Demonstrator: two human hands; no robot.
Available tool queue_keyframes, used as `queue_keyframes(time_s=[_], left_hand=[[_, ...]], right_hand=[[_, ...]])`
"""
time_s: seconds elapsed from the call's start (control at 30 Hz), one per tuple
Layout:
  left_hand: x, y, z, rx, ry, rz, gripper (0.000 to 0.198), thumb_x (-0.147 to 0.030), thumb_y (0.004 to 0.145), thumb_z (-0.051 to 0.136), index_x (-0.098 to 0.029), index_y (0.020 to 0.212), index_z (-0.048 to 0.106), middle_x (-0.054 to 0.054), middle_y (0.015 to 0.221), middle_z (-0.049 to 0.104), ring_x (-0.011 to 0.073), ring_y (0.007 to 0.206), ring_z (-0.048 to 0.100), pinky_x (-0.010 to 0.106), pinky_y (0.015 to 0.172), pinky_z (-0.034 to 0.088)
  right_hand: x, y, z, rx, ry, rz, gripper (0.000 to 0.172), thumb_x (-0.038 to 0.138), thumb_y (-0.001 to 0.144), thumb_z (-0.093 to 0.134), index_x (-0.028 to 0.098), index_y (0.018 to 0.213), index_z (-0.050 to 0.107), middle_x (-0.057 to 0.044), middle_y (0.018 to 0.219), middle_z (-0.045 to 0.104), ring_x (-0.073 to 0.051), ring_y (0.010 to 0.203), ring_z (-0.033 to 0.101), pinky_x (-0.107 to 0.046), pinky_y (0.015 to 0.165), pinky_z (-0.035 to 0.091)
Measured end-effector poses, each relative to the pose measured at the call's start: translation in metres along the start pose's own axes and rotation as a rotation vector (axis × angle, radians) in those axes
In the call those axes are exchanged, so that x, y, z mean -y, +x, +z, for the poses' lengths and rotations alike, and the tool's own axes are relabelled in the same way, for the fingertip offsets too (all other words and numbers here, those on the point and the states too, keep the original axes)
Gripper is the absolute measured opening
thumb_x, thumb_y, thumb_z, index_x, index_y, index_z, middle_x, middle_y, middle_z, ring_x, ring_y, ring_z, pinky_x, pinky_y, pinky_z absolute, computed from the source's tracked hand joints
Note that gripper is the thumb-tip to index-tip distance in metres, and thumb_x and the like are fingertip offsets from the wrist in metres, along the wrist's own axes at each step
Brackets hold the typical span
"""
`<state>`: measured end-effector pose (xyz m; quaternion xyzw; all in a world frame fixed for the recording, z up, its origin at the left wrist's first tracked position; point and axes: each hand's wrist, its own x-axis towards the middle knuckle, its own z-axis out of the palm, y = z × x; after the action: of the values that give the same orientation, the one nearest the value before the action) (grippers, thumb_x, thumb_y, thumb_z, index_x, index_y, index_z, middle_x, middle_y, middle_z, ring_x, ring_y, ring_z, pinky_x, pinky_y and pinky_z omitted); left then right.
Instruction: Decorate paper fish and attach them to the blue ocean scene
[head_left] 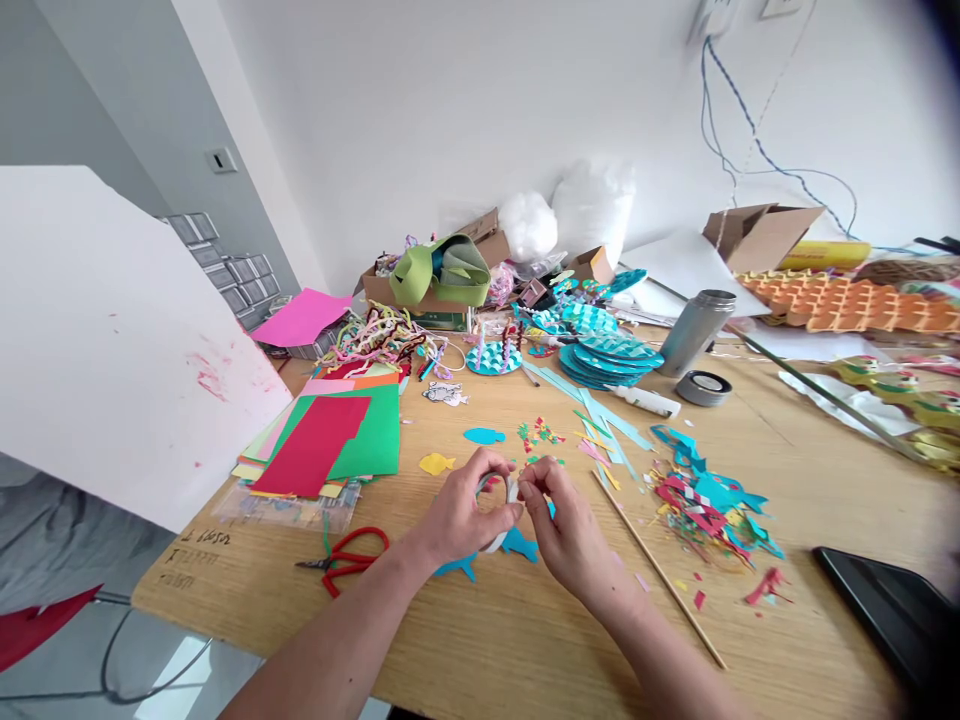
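Both my hands meet over the front middle of the wooden table (525,640). My left hand (461,515) is curled around a white ring-shaped roll of tape (501,540). My right hand (566,530) pinches at the roll's top edge with thumb and forefinger. Blue paper fish cut-outs (517,545) lie flat under the hands. A yellow paper fish (436,463) and a blue paper fish (484,435) lie just beyond my left hand.
Red-handled scissors (349,558) lie left of my left arm. A stack of coloured paper (330,440) lies further left, a thin wooden stick (660,570) and paper scraps (705,505) to the right. A metal bottle (694,330), glue stick (645,400), blue decorated plates (607,358) and boxes stand behind. A black tablet (885,610) lies at the right edge.
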<state>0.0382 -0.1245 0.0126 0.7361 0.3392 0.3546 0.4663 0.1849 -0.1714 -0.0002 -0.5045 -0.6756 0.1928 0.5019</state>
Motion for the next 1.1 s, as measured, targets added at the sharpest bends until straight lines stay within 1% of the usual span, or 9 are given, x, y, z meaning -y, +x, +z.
queue_keyframes(time_s=[0.1,0.23,0.4,0.47,0.57,0.7,0.9,1.0,1.1], left_hand=[[-0.002,-0.001,-0.001,0.045,-0.060,-0.002,0.014,-0.022,0.079,0.061,-0.020,0.091,0.055,0.007,0.116,0.062,0.0213,0.112,0.057,0.032,0.093,0.046],[0.001,-0.001,-0.002,0.095,-0.136,-0.006,0.013,-0.019,0.080,0.059,-0.020,0.093,0.056,0.008,0.116,0.060,0.0210,0.112,0.056,0.034,0.094,0.044],[0.003,0.001,-0.002,0.071,-0.192,0.001,0.019,-0.022,0.080,0.062,-0.018,0.097,0.057,0.007,0.104,0.061,0.0188,0.102,0.058,0.032,0.090,0.044],[0.003,0.001,-0.001,0.062,-0.278,-0.021,0.022,-0.025,0.080,0.064,-0.018,0.099,0.056,0.006,0.098,0.062,0.0178,0.095,0.059,0.031,0.084,0.045],[0.003,0.002,0.000,0.097,-0.442,-0.101,0.031,-0.031,0.078,0.067,-0.017,0.102,0.054,0.003,0.083,0.063,0.0157,0.079,0.062,0.030,0.074,0.048],[0.003,0.002,0.001,0.111,-0.432,-0.166,0.033,-0.036,0.078,0.067,-0.014,0.099,0.056,0.001,0.069,0.061,0.0115,0.059,0.059,0.025,0.058,0.049],[0.006,0.001,0.002,0.062,-0.344,-0.142,0.029,-0.035,0.077,0.067,-0.015,0.096,0.058,-0.001,0.066,0.058,0.0076,0.050,0.051,0.019,0.044,0.043],[0.005,0.000,0.002,0.035,-0.339,-0.151,0.024,-0.033,0.076,0.067,-0.014,0.090,0.059,-0.001,0.065,0.059,0.0080,0.051,0.053,0.018,0.042,0.040],[0.003,0.001,0.001,-0.042,-0.343,-0.152,0.020,-0.030,0.074,0.067,-0.014,0.083,0.059,0.000,0.063,0.060,0.0094,0.055,0.056,0.018,0.044,0.039]], right_hand=[[-0.001,0.000,0.001,-0.011,0.011,-0.008,0.013,0.022,0.096,0.039,0.020,0.084,0.045,-0.001,0.078,0.050,-0.013,0.068,0.048,-0.025,0.062,0.041],[-0.003,0.000,0.001,-0.054,0.044,-0.007,0.013,0.022,0.096,0.039,0.020,0.084,0.045,-0.001,0.078,0.049,-0.013,0.069,0.049,-0.025,0.063,0.041],[-0.002,-0.001,0.001,-0.067,0.118,0.029,0.014,0.025,0.097,0.040,0.021,0.085,0.046,0.000,0.078,0.048,-0.013,0.070,0.048,-0.026,0.063,0.042],[-0.001,-0.001,0.002,-0.066,0.168,0.042,0.013,0.026,0.097,0.040,0.022,0.086,0.046,0.000,0.078,0.048,-0.013,0.070,0.049,-0.026,0.064,0.043],[0.003,0.000,0.002,-0.051,0.223,0.040,0.014,0.026,0.097,0.040,0.022,0.086,0.046,0.001,0.077,0.048,-0.012,0.069,0.049,-0.025,0.062,0.043],[0.006,-0.001,0.000,-0.070,0.131,0.010,0.013,0.023,0.097,0.041,0.021,0.086,0.046,0.001,0.076,0.049,-0.012,0.067,0.049,-0.024,0.060,0.042],[0.006,-0.002,-0.001,-0.110,-0.014,-0.098,0.011,0.015,0.095,0.042,0.021,0.086,0.046,0.000,0.077,0.049,-0.011,0.067,0.048,-0.024,0.060,0.042],[0.004,-0.002,-0.001,-0.127,-0.082,-0.145,0.010,0.013,0.093,0.044,0.020,0.087,0.047,0.000,0.078,0.050,-0.012,0.069,0.049,-0.025,0.061,0.042],[0.003,-0.001,-0.003,-0.131,-0.134,-0.189,0.009,0.012,0.092,0.048,0.021,0.092,0.051,-0.002,0.081,0.053,-0.013,0.070,0.051,-0.027,0.063,0.043]])
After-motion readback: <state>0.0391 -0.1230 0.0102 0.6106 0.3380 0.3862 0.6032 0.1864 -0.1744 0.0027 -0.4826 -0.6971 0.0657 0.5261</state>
